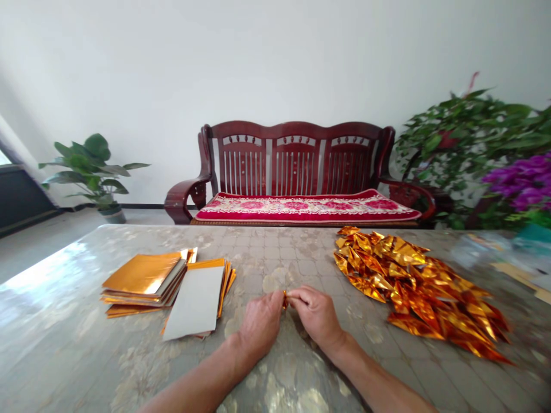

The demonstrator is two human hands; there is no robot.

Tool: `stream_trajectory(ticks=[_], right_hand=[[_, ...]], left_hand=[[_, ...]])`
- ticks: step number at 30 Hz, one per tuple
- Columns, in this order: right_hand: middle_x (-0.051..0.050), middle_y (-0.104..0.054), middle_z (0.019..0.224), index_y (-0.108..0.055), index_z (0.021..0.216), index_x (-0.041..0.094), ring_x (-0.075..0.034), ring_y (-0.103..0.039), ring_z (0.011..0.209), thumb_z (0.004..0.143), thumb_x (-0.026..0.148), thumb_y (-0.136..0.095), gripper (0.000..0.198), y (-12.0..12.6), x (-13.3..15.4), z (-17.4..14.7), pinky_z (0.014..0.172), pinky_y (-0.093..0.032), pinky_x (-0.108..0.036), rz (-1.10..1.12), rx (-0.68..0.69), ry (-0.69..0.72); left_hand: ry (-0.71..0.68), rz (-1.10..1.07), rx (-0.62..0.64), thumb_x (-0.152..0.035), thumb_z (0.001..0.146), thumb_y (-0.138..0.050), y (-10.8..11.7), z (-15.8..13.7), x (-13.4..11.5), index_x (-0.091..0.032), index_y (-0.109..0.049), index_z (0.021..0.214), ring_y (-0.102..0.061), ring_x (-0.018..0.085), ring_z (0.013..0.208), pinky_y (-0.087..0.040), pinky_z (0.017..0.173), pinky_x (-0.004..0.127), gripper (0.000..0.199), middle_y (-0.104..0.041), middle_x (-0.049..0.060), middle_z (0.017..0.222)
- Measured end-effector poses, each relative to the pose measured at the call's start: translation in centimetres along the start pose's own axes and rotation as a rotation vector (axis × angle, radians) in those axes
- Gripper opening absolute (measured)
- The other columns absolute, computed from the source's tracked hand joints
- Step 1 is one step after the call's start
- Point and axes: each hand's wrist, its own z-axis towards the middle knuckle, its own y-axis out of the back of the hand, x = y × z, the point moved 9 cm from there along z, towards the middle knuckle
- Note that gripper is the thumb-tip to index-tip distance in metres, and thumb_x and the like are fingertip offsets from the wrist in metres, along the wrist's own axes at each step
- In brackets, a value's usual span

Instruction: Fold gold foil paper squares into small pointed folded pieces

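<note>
on the grey patterned tabletop point(275, 255), left hand point(260, 321) and right hand point(317, 315) pinch a small shiny orange foil piece point(284, 299), probably light, easily creased; best held by edges.

This looks like a room in a home, maybe the living room, because past the far edge of the tabletop point(275, 246) there is a big dark red wooden bench point(297, 154) with curvy arms and a long red and white mat point(307, 207) to sit on. A green plant point(97, 148) (it stands in a little pot point(112, 215)) is past the far left corner, and a big leafy plant point(460, 129) and purple flowers point(527, 180) are by the far right corner, with a plain white wall point(275, 57) behind.
</note>
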Motion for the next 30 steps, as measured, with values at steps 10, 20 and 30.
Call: stream_trajectory(ticks=[10, 20, 30], right_hand=[[0.000, -0.070, 0.069, -0.075, 0.077, 0.022, -0.014, -0.065, 0.064, 0.084, 0.014, -0.059, 0.019, 0.0, 0.6, 0.0, 0.062, -0.046, -0.022, -0.044, -0.012, 0.043], [0.000, -0.068, 0.066, -0.073, 0.075, 0.022, -0.013, -0.063, 0.061, 0.085, 0.013, -0.056, 0.021, 0.3, 1.6, -0.3, 0.060, -0.045, -0.022, -0.052, -0.027, 0.107], [0.000, -0.071, 0.072, -0.074, 0.079, 0.023, -0.015, -0.066, 0.067, 0.084, 0.016, -0.058, 0.019, 0.1, 0.0, 0.4, 0.066, -0.049, -0.024, -0.002, -0.012, -0.002]], left_hand=[[0.006, 0.039, 0.034, -0.009, 0.094, -0.037, -0.1, -0.1, -0.3, -0.018, -0.056, 0.096, -0.071, 0.021, 0.081, -0.045, 0.065, 0.024, 0.021, -0.072, 0.008, 0.085], [-0.036, 0.036, 0.027, -0.007, 0.093, -0.037, 0.2, -0.6, -0.9, -0.018, -0.056, 0.097, -0.071, 0.022, 0.080, -0.048, 0.066, 0.027, 0.022, -0.071, 0.008, 0.085], [0.034, -0.034, 0.026, -0.012, 0.096, -0.038, 0.7, 0.4, 0.0, -0.020, -0.058, 0.095, -0.069, 0.019, 0.080, -0.042, 0.065, 0.023, 0.021, -0.072, 0.005, 0.086]])
